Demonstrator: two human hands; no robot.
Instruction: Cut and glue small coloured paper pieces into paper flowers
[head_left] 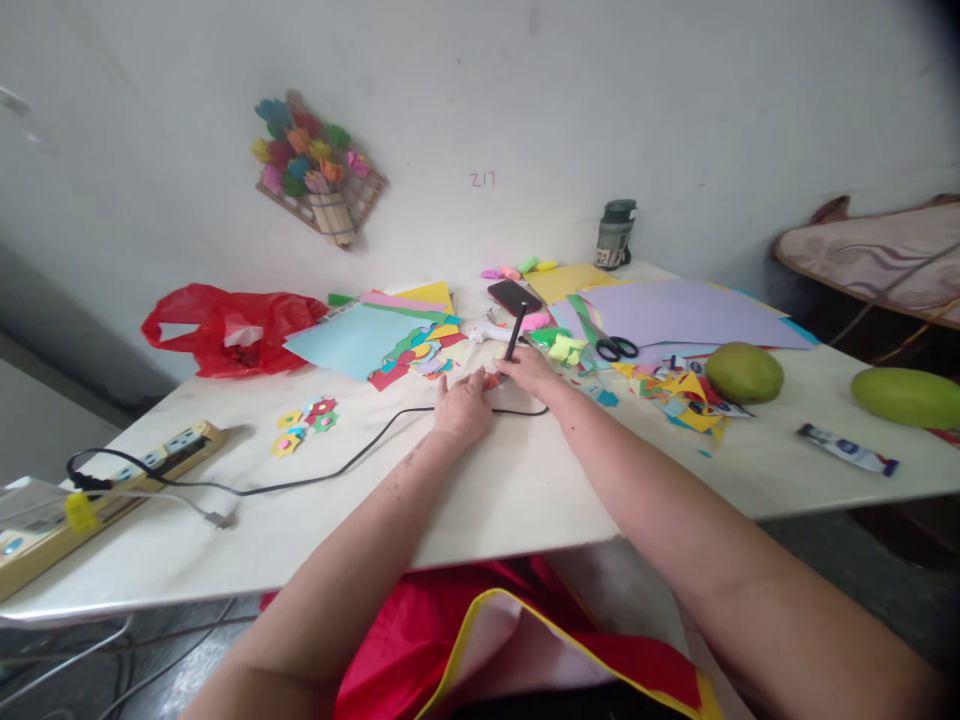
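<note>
My right hand [529, 370] is closed around a black pen [516, 332], which it holds nearly upright over the table. Beside it, my left hand [463, 408] rests on the tabletop, fingers bent around a small orange paper piece [491, 381] that is mostly hidden. The pen's lower end disappears behind my right fingers. Just beyond both hands lies a white glue gun [487, 332], partly covered. Cut paper shapes [420, 358] in several colours are piled past my left hand. Finished-looking paper flowers [304, 425] lie farther left.
A black cable [337, 475] runs from the power strip [150, 480] towards my hands. Black-handled scissors [616, 348], paper scraps [686, 395], green mangoes [744, 372] and a glue tube [847, 450] lie right. A phone [514, 296], a bottle [615, 235] and a red bag [232, 330] are farther back.
</note>
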